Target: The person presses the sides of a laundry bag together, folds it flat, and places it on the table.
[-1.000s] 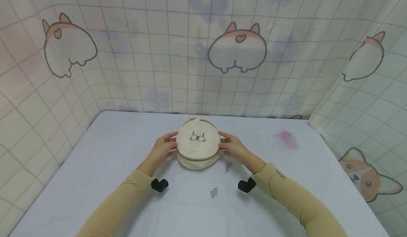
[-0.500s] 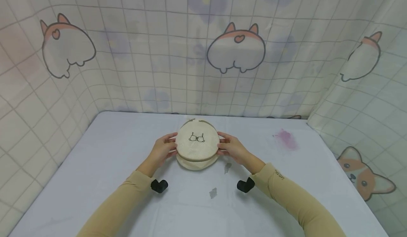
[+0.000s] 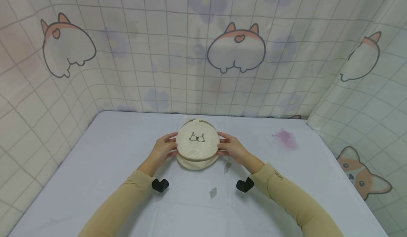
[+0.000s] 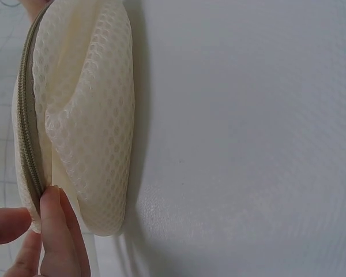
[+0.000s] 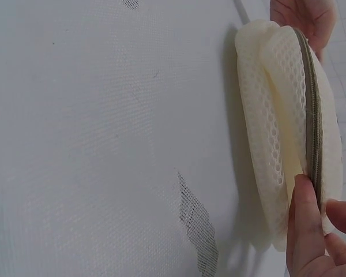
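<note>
A round cream mesh bra wash bag (image 3: 198,148) with a printed bra outline on its lid sits at the far middle of the table. My left hand (image 3: 161,148) pinches the lid's left edge between thumb and fingers. On the opposite side, my right hand (image 3: 233,148) pinches the right edge the same way. Both wrist views show a brown zipper (image 4: 24,115) round the rim, looking zipped along the visible stretch. Below it the honeycomb mesh side (image 5: 265,133) is folded and slumped onto the table. The bag's underside is hidden.
A white cloth covers the table (image 3: 127,134), with grey marks (image 3: 213,192) in front of the bag and a pink stain (image 3: 285,139) at the right. Black wrist camera mounts (image 3: 160,185) hang at both cuffs. Grid-patterned curtains (image 3: 190,88) enclose the back and sides.
The bag and both hands hold almost the same place. Only a slight shift of the head view shows; a small pale tip at the bag's back left edge is no longer visible.
</note>
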Available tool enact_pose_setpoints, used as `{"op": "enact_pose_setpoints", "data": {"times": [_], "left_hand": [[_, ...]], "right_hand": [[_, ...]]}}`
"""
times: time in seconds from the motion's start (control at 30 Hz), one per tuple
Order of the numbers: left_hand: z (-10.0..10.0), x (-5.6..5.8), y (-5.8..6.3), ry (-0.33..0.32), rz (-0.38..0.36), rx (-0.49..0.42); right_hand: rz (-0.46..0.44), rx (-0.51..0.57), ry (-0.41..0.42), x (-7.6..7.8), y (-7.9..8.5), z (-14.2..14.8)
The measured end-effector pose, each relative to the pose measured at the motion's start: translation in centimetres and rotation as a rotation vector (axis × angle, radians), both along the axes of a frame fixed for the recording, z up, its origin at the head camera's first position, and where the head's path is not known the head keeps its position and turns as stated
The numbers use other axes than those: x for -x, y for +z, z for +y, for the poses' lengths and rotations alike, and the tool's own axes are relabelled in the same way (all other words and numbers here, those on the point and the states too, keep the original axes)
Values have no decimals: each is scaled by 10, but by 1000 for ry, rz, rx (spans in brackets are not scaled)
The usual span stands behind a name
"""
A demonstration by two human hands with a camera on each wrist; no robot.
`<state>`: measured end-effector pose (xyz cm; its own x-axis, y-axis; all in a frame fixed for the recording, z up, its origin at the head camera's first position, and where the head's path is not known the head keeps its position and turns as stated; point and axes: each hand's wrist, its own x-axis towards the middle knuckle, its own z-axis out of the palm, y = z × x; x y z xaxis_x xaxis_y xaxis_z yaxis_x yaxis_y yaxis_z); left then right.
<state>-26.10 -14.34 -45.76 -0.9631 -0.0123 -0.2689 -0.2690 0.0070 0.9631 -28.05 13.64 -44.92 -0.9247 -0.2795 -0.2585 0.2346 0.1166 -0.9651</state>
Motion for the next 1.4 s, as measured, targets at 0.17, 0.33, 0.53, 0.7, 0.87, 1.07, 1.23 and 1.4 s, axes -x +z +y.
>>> {"op": "enact_pose_setpoints", "data": {"times": [0.17, 0.33, 0.53, 0.7, 0.87, 1.07, 1.23, 1.4], "left_hand": [[0, 0, 0, 8, -9, 9], [0, 0, 0, 12, -13, 6], [1, 1, -2, 12, -15, 14], [0, 3, -4, 15, -10, 26], [0, 3, -5, 11, -2, 29], [1, 2, -2, 9, -10, 21], [2, 1, -4, 19, -10, 31], [1, 3, -5, 21, -9, 48]], "right_hand": [[3, -5, 3, 0, 0, 0], [7, -7, 13, 0, 1, 0], [-2, -13, 13, -1, 4, 0], [-11, -31, 5, 0, 6, -1], [-17, -39, 5, 2, 5, 0], [-11, -41, 13, 3, 5, 0], [0, -51, 23, 3, 4, -1], [27, -84, 45, 4, 4, -2]]}}
